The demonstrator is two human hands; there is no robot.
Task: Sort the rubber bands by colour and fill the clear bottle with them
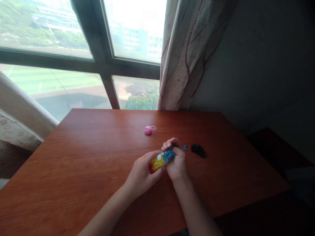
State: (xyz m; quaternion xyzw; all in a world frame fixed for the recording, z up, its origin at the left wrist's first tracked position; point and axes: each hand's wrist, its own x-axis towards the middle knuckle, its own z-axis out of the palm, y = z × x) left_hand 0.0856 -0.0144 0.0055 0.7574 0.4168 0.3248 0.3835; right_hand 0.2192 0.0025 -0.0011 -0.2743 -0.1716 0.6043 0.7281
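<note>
A small clear container (pixel 158 163) is filled with tiny rubber bands in layers of red, yellow and blue. It lies tilted in my left hand (pixel 142 171), whose thumb and fingers close around its red and yellow part. My right hand (pixel 177 162) curls at the upper right end, with blue rubber bands (pixel 169 154) bunched against its fingers. Some of the right fingers and the container's mouth are hidden. Just right of that hand, a little clump of blue bands (pixel 185 147) lies on the table, beside a pile of black rubber bands (pixel 199 150).
A round pink cap (pixel 148 130) with a loop sits on the brown wooden table (pixel 86 157), beyond my hands. Behind the table's far edge is a window with a dark frame (pixel 99 65). A patterned curtain (pixel 187 55) hangs at its right side.
</note>
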